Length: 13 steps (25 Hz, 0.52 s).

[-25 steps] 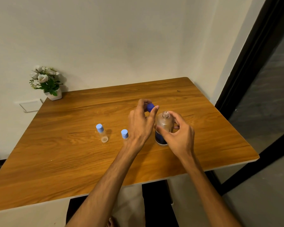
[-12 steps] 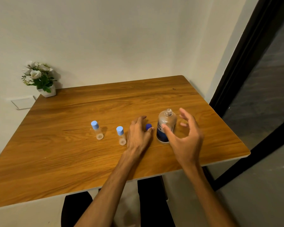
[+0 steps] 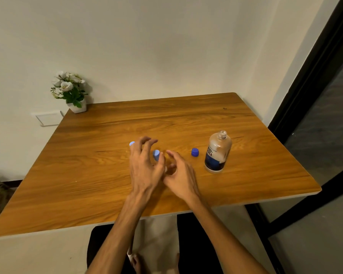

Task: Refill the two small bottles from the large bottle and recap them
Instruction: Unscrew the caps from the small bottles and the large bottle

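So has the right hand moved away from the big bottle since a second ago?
Yes. The right hand has let go of the large bottle and moved left, past the dark blue cap, toward the left hand.

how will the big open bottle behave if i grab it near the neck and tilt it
The large bottle stands tall on a narrow base, so it probably tips easily. Its cap is off, so a tilt would likely spill. Smooth sides look somewhat slippery.

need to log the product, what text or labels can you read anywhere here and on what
"re-nu", partly legible and running sideways, on the dark blue label of the large bottle.
Smaller print on that label: too small and blurred to read.
Dark blue cap, the small bottles' light blue caps and wall plate: no text visible.
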Each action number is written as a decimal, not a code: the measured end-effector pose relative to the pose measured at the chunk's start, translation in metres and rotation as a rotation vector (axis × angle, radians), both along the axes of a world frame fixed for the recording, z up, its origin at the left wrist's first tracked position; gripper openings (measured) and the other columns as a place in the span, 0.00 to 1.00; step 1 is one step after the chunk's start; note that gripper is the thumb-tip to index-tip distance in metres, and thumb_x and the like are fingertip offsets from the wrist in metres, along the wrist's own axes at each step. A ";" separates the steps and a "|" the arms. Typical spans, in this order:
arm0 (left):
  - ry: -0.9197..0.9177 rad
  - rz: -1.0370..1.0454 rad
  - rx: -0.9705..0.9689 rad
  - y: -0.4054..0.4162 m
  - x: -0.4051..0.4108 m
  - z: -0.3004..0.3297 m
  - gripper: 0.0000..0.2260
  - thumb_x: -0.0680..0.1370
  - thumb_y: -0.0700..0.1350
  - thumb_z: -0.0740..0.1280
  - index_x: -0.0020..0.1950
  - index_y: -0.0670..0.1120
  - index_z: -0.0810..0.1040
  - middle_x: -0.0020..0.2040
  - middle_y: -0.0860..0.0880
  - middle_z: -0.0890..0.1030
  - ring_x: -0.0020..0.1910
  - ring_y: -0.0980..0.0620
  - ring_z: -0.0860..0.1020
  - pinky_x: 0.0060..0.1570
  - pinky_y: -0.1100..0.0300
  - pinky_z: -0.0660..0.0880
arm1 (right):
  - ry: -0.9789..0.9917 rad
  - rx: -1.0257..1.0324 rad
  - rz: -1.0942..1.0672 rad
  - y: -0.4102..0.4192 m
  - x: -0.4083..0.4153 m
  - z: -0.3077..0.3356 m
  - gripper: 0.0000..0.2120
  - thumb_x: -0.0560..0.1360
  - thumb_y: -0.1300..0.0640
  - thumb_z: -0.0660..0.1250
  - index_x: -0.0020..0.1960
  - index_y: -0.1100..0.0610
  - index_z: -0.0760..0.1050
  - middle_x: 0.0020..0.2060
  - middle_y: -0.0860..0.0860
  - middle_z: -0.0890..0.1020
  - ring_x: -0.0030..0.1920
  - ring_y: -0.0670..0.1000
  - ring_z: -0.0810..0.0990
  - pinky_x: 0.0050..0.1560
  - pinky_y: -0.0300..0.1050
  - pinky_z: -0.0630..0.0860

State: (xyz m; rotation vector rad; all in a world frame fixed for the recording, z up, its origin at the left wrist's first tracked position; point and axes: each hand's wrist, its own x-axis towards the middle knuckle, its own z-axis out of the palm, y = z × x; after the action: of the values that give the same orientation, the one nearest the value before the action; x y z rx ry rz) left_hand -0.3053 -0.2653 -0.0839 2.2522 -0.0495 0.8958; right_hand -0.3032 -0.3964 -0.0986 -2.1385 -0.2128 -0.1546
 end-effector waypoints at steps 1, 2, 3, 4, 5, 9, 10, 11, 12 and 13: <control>0.077 -0.070 -0.028 0.004 0.000 -0.008 0.18 0.76 0.43 0.69 0.66 0.44 0.82 0.62 0.45 0.82 0.60 0.48 0.78 0.62 0.46 0.77 | 0.019 0.007 0.016 0.007 0.004 -0.001 0.30 0.72 0.52 0.76 0.73 0.48 0.76 0.57 0.46 0.87 0.50 0.44 0.85 0.52 0.44 0.83; 0.142 -0.135 -0.061 0.006 -0.002 -0.014 0.19 0.78 0.43 0.67 0.69 0.46 0.81 0.62 0.47 0.83 0.60 0.50 0.79 0.63 0.45 0.77 | 0.022 0.017 0.017 0.011 0.007 -0.002 0.25 0.75 0.54 0.75 0.71 0.48 0.78 0.55 0.46 0.88 0.49 0.44 0.86 0.51 0.43 0.82; 0.181 -0.172 -0.090 0.007 -0.006 -0.018 0.20 0.79 0.43 0.66 0.72 0.48 0.79 0.62 0.48 0.84 0.59 0.51 0.80 0.63 0.46 0.77 | 0.017 0.033 0.017 0.013 0.009 -0.004 0.19 0.77 0.54 0.73 0.68 0.48 0.80 0.51 0.45 0.89 0.46 0.42 0.86 0.48 0.41 0.82; 0.196 -0.183 -0.114 0.009 -0.008 -0.020 0.20 0.80 0.44 0.66 0.73 0.50 0.78 0.62 0.49 0.85 0.59 0.52 0.80 0.63 0.48 0.77 | 0.019 0.044 0.018 0.015 0.009 -0.005 0.16 0.78 0.54 0.73 0.65 0.48 0.82 0.47 0.45 0.89 0.42 0.41 0.85 0.44 0.39 0.81; 0.193 -0.179 -0.131 0.011 -0.009 -0.019 0.20 0.81 0.47 0.66 0.73 0.51 0.79 0.61 0.50 0.85 0.58 0.52 0.81 0.61 0.48 0.78 | 0.022 0.046 0.025 0.014 0.008 -0.007 0.14 0.78 0.55 0.74 0.63 0.48 0.83 0.43 0.44 0.88 0.39 0.39 0.84 0.41 0.38 0.81; 0.155 -0.125 -0.232 0.008 -0.006 -0.012 0.12 0.74 0.48 0.77 0.56 0.48 0.87 0.48 0.53 0.87 0.46 0.56 0.85 0.49 0.50 0.83 | 0.009 -0.017 -0.015 0.006 0.005 -0.014 0.16 0.74 0.59 0.75 0.61 0.48 0.84 0.38 0.43 0.86 0.36 0.40 0.83 0.38 0.38 0.82; 0.150 -0.110 -0.238 0.004 -0.005 -0.011 0.10 0.71 0.46 0.80 0.52 0.46 0.87 0.45 0.53 0.87 0.43 0.56 0.85 0.46 0.52 0.84 | 0.003 -0.015 -0.029 0.003 0.005 -0.016 0.17 0.74 0.60 0.75 0.61 0.48 0.84 0.39 0.44 0.87 0.38 0.41 0.84 0.38 0.39 0.82; 0.146 -0.096 -0.240 0.000 -0.004 -0.009 0.10 0.70 0.45 0.82 0.49 0.45 0.87 0.42 0.54 0.87 0.41 0.56 0.85 0.43 0.53 0.83 | -0.009 0.001 -0.035 0.001 0.006 -0.017 0.16 0.73 0.61 0.75 0.59 0.48 0.85 0.40 0.44 0.88 0.39 0.41 0.85 0.40 0.41 0.83; 0.135 -0.084 -0.243 -0.003 -0.002 -0.008 0.10 0.69 0.46 0.83 0.46 0.45 0.87 0.41 0.54 0.86 0.39 0.56 0.85 0.41 0.54 0.83 | -0.011 0.012 -0.044 -0.001 0.006 -0.018 0.16 0.72 0.62 0.75 0.57 0.48 0.85 0.40 0.44 0.88 0.40 0.42 0.86 0.40 0.43 0.84; 0.116 -0.073 -0.251 -0.006 -0.001 -0.008 0.11 0.69 0.47 0.83 0.44 0.44 0.86 0.39 0.55 0.85 0.38 0.57 0.84 0.40 0.54 0.83 | -0.011 0.025 -0.050 -0.004 0.006 -0.020 0.14 0.71 0.62 0.75 0.54 0.49 0.85 0.39 0.44 0.88 0.40 0.42 0.86 0.40 0.45 0.84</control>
State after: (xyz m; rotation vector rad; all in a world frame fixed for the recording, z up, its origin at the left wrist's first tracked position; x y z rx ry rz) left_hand -0.3067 -0.2709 -0.0917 2.0499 0.0317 0.6905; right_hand -0.2975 -0.4002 -0.1185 -2.1197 -0.1637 -0.1972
